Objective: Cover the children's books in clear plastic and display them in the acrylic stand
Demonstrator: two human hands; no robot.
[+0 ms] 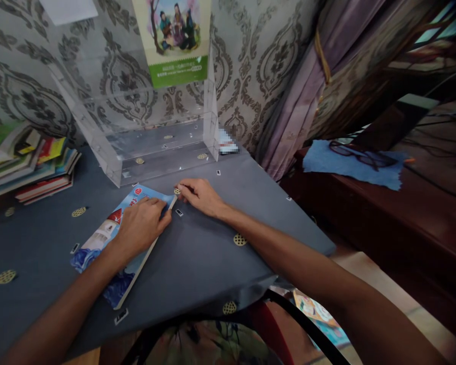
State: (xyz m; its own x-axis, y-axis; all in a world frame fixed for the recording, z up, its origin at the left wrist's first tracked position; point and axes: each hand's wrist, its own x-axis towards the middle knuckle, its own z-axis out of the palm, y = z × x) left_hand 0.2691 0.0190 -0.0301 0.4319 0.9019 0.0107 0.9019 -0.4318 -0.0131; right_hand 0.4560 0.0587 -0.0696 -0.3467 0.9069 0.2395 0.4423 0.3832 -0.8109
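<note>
A paperback book (102, 230) with a blue illustrated cover lies slanted on the table. My left hand (142, 223) rests on top of its cover, fingers laid over the upper part and thumb at the right edge. At the book's upper right corner, my right hand (199, 196) has thumb and fingertips pinched together on the corner, which looks slightly raised. The exact contact under the right fingertips is partly hidden.
A clear acrylic stand (110, 165) stands behind the book, against the patterned wall. Stacked books (30, 162) sit at the left. Beyond the table's right edge, glasses (361, 154) lie on a blue cloth (327, 165). A chair arm (307, 324) is below the front edge.
</note>
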